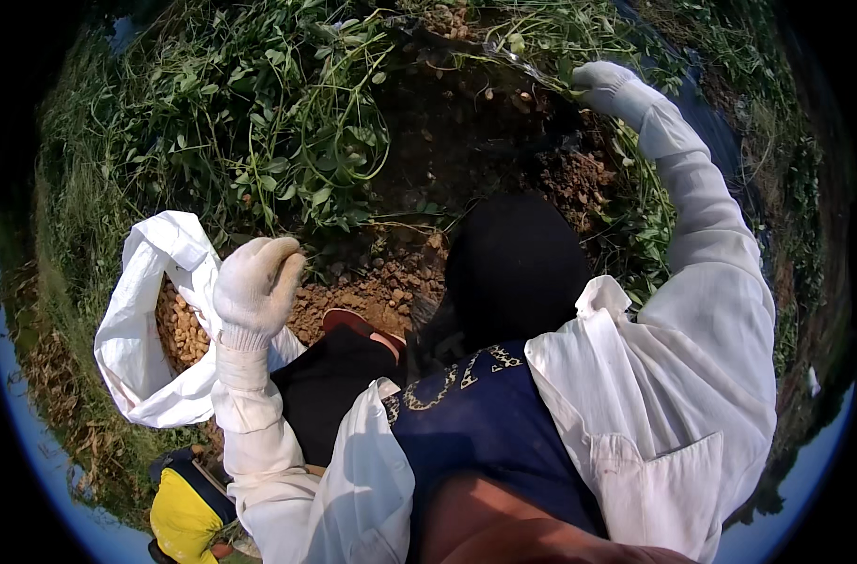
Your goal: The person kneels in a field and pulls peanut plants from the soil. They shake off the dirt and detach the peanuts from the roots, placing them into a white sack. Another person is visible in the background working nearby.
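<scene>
My left hand [259,285], in a white knitted glove, is raised with its fingers curled shut. Nothing shows in it, though the inside of the fist is hidden. Just beside it stands an open white woven sack [135,338] with peanuts in their shells [181,328] inside. Far out to the front right, my right hand [601,83], gloved too, is closed around green plant stems [566,86]. A shiny strip of clear plastic film [527,67] runs along the stems towards that hand. Its fingertips are partly hidden by the glove's back.
Leafy peanut vines [259,127] lie heaped at the front left. Dark shaded soil [435,141] holds a few loose pods [525,96]. Brown clods [386,289] lie near my shoe [347,319]. Dark plastic sheeting [717,134] stretches along the right. Another person in yellow [181,515] is behind at lower left.
</scene>
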The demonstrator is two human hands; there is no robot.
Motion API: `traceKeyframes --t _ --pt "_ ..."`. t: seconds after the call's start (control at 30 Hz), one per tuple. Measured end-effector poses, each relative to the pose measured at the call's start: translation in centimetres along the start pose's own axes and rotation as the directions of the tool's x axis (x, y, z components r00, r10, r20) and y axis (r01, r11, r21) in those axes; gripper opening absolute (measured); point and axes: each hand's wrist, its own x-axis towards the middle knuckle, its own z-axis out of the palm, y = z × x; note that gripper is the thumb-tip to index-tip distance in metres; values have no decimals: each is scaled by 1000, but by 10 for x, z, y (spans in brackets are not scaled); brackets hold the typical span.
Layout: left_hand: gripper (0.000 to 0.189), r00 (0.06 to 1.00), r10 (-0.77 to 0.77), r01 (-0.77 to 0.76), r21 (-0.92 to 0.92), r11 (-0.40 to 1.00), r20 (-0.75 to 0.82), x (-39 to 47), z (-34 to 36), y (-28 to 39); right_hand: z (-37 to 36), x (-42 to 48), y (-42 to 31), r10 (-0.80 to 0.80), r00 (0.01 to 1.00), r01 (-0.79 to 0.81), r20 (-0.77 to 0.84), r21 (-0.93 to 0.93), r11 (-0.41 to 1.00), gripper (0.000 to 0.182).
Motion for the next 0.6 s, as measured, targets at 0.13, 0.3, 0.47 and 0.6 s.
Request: traceKeyframes --t 0.13,0.3,0.47,0.6 --pt "16 989 -18 17 8 1000 144 0 14 -8 -21 31 -15 -139 990 140 -22 185 973 34" --pt "32 990 113 -125 147 981 88 35 32 -15 -29 101 -39 -110 945 129 -307 43 991 51" --pt "59 962 245 -205 266 942 -124 116 60 -49 21 149 -48 11 999 -7 -30 121 993 57" --pt "76 969 187 -117 369 922 -159 178 85 -67 11 124 -80 -65 973 70 219 -16 997 58"
